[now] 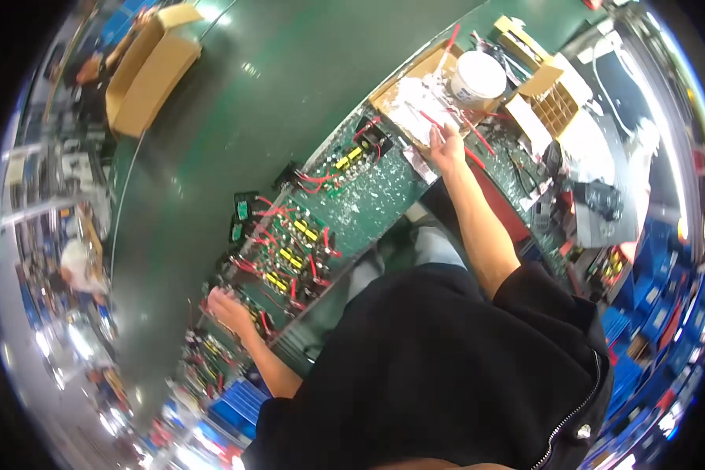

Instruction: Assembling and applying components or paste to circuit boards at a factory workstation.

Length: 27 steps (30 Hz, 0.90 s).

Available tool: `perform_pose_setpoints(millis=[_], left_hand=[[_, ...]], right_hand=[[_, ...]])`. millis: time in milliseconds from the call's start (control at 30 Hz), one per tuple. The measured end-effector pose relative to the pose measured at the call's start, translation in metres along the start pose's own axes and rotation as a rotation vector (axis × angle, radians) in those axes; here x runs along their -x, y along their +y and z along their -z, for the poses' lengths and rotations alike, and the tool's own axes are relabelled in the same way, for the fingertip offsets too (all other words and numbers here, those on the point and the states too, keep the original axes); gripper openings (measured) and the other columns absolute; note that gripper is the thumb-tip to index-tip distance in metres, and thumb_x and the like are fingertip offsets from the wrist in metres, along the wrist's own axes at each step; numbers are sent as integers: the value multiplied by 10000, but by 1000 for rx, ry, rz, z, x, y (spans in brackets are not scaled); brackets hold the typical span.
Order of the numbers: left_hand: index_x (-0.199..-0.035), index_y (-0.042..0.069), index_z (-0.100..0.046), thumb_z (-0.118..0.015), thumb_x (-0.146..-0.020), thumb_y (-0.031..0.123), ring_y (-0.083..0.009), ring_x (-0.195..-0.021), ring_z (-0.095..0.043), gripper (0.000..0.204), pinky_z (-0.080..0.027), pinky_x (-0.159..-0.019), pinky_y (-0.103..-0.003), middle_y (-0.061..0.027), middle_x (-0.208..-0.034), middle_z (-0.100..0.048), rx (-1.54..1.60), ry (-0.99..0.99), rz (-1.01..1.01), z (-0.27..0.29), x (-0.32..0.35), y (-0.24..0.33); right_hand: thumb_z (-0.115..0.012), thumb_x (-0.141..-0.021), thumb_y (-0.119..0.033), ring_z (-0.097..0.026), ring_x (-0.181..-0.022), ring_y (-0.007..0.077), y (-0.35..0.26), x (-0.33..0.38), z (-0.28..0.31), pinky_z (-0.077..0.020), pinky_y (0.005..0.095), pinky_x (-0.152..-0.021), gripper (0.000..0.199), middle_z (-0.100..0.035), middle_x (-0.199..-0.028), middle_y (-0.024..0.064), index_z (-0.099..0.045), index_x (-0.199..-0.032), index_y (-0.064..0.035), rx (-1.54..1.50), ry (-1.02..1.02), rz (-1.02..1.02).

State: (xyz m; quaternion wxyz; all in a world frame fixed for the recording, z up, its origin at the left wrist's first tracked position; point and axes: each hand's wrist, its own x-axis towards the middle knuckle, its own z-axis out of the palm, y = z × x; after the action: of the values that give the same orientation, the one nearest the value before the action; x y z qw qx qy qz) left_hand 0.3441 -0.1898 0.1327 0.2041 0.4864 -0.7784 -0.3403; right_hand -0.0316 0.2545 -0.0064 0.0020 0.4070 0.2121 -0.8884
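My left hand (229,311) is over the circuit boards at the near left of the bench, its fingers stretched out and holding nothing I can see. Beside it lie several boards with yellow parts (291,258) and red wires. At the near edge of a shallow cardboard tray (380,99) is my right hand (448,150), fingers bent round a thin red stick (475,160) that shows on both sides of it; the grip itself is partly hidden. White material (415,106) covers much of the tray. A white tub (478,76) stands at its right end.
One more board (351,159) lies near the tray. A divided cardboard box (556,110) sits right of the tub, above loose black cables (525,176). Blue bins (650,274) are at the far right. Across the green surface, a person handles a large carton (153,86).
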Motion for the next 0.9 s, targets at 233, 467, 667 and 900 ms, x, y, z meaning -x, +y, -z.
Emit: perform_pose_setpoints(millis=[233, 467, 667, 900], left_hand=[[-933, -66, -558, -393, -992, 436, -276, -611, -599, 532, -492, -578, -345, -179, -748, -613, -259, 449, 371, 32, 161, -83], [-1128, -54, -527, -442, -962, 411, -411, -969, -593, 501, -480, -789, -483, -268, -1035, -615, -843, 190, 505, 42, 291, -155], [-1146, -4, -528, -472, -943, 422, -327, -851, -640, 475, -507, -613, -422, -183, -977, -627, -272, 264, 911, 31, 406, -185], [-1074, 22, -552, -392, -959, 520, -247, -740, -653, 536, -494, -541, -387, -120, -912, -642, 500, 647, 1411, -7, 578, -126]], right_hand=[[-462, -969, -201, -562, -766, 178, -29, 8, 22, -517, 240, -620, 255, -526, -930, 86, -443, -1089, 23, 181, -45, -128], [-648, -858, -341, -589, -567, 212, -5, 54, -28, -467, 317, -536, 388, -633, -721, 116, -619, -843, 46, 1392, -601, 255], [-744, -773, -334, -693, -685, 255, 60, 18, -113, -541, 363, -657, 417, -693, -754, 150, -677, -885, 62, 2122, -1089, 268], [-630, -826, -150, -517, -620, 100, 43, -14, -135, -345, 210, -519, 187, -594, -754, 14, -640, -963, -23, 1858, -1227, -246]])
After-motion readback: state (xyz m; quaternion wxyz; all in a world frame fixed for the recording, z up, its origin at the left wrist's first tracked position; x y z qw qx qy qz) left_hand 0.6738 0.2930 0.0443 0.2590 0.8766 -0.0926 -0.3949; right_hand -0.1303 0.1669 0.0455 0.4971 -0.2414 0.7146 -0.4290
